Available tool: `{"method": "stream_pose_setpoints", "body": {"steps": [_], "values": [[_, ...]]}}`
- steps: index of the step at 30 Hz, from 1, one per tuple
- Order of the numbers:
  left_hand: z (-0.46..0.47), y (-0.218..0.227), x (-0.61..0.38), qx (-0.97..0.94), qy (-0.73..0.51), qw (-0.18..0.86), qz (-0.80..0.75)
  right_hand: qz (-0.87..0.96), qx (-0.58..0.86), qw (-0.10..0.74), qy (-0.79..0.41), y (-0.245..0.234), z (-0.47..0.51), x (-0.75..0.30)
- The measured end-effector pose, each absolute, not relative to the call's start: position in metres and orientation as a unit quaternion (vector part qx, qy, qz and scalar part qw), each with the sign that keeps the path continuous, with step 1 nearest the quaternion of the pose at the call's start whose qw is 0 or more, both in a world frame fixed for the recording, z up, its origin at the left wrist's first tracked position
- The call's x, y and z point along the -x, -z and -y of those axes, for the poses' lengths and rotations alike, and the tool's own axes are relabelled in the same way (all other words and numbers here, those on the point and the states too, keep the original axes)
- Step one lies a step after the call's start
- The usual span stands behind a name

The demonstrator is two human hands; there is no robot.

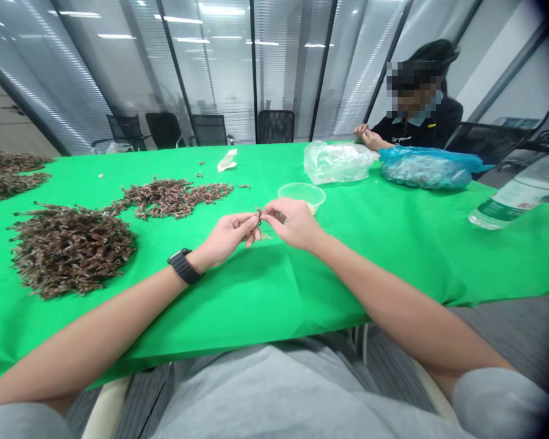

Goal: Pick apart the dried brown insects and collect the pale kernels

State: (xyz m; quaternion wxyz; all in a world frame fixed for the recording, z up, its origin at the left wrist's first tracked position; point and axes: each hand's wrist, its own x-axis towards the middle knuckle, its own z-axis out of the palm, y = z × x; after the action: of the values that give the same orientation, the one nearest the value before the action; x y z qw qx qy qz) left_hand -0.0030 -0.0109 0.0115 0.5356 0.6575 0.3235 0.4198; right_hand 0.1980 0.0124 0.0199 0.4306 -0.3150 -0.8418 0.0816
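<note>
A brown dried piece was pinched at frame centre.
It was clamped between left hand and right hand (fingertips closed), near a clear plastic bowl.

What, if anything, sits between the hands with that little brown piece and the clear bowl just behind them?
Nothing visible. The left hand and right hand both pinch the brown piece at their fingertips. The clear bowl stands just beyond them on the green cloth, with only bare cloth between.
</note>
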Motion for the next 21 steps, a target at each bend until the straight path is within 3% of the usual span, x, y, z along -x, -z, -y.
{"method": "stream_pose_setpoints", "body": {"steps": [8,13,17,19,21], "values": [[0.010,-0.012,0.003,-0.672,-0.424,0.511,-0.329,0.849,0.346,0.389,-0.092,-0.024,-0.003,-0.194],[0.012,-0.010,0.003,-0.723,-0.425,0.420,-0.346,0.722,0.402,0.443,-0.347,-0.026,-0.002,-0.187],[0.014,-0.010,0.004,-0.756,-0.420,0.359,-0.350,0.589,0.385,0.394,-0.592,-0.029,-0.006,-0.187],[0.015,-0.012,0.004,-0.755,-0.419,0.363,-0.350,0.576,0.377,0.385,-0.615,-0.029,-0.007,-0.188],[0.015,-0.013,0.003,-0.745,-0.420,0.384,-0.349,0.611,0.388,0.413,-0.552,-0.028,-0.007,-0.187]]}}
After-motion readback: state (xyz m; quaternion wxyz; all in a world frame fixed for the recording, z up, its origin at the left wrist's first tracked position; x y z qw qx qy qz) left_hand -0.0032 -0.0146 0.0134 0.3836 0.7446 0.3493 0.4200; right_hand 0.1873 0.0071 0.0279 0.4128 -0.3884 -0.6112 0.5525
